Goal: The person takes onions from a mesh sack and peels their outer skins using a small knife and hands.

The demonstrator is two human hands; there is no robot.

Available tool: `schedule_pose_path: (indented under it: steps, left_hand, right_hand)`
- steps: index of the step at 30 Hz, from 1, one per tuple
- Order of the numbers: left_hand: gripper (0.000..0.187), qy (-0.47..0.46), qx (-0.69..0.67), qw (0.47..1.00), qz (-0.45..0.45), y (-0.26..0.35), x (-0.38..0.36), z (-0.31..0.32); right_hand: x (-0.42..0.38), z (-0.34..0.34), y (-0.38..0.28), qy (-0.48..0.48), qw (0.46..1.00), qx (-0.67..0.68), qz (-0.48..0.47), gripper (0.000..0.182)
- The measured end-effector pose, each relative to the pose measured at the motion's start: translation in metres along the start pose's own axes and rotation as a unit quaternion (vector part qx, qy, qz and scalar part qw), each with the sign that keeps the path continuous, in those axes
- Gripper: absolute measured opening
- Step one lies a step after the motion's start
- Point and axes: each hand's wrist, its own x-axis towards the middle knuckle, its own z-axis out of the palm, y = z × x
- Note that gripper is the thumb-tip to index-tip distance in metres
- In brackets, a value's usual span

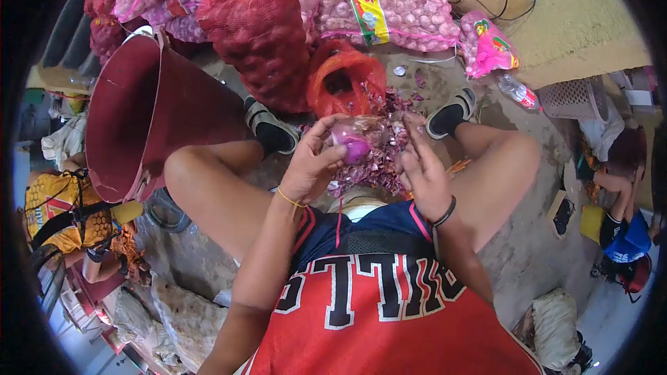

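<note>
My left hand [318, 160] is closed around a red onion [353, 148], whose shiny purple side shows beside the thumb. Loose brownish skin lies along the onion's far side. To its right, my right hand [425, 173] is held with its fingers extended and slightly bent, apart from the onion. No held thing can be made out in it. Below both hands, purple onion skins [368, 179] are heaped on the floor between my legs. An orange-red mesh bag [368, 73] with an open mouth sits just beyond the heap.
A large dark red tub [184, 97] stands at my left. Ahead are a full red mesh sack [253, 35] and pink net sacks of bulbs [424, 14] against a low wall. A plastic bottle [517, 90] and a crate [573, 101] lie right. Other people sit at both sides.
</note>
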Motion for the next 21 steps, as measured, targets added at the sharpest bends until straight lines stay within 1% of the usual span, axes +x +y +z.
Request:
schedule_pose_path:
  steps: [3,5,6,9,13,16,19,21]
  left_hand:
    - [0.055,0.03,0.1,0.994,0.006,-0.001,0.0,0.005]
    - [0.059,0.033,0.177,0.983,0.041,-0.003,0.002,0.005]
    - [0.061,0.035,0.213,0.975,0.059,-0.003,0.002,0.004]
    - [0.06,0.052,0.308,0.947,0.077,0.004,-0.002,0.01]
    - [0.057,0.057,0.32,0.942,0.084,0.003,-0.004,0.009]
    - [0.056,0.063,0.305,0.947,0.078,0.0,-0.003,0.006]
    - [0.057,0.066,0.284,0.954,0.07,0.0,-0.002,0.004]
    - [0.057,0.064,0.263,0.961,0.062,0.001,-0.001,0.006]
  right_hand:
    - [-0.006,0.01,-0.021,-0.054,0.992,-0.096,-0.066,0.059]
    - [-0.005,0.014,-0.024,-0.064,0.975,-0.178,-0.12,0.06]
    - [-0.004,0.015,-0.024,-0.071,0.969,-0.197,-0.133,0.06]
    - [-0.002,0.016,-0.022,-0.08,0.952,-0.242,-0.169,0.059]
    - [0.001,0.018,-0.023,-0.067,0.934,-0.284,-0.207,0.055]
    - [0.0,0.017,-0.026,-0.088,0.931,-0.303,-0.185,0.051]
    - [-0.001,0.022,-0.021,-0.049,0.917,-0.352,-0.182,0.048]
    - [0.009,0.022,-0.008,-0.02,0.917,-0.292,-0.271,0.047]
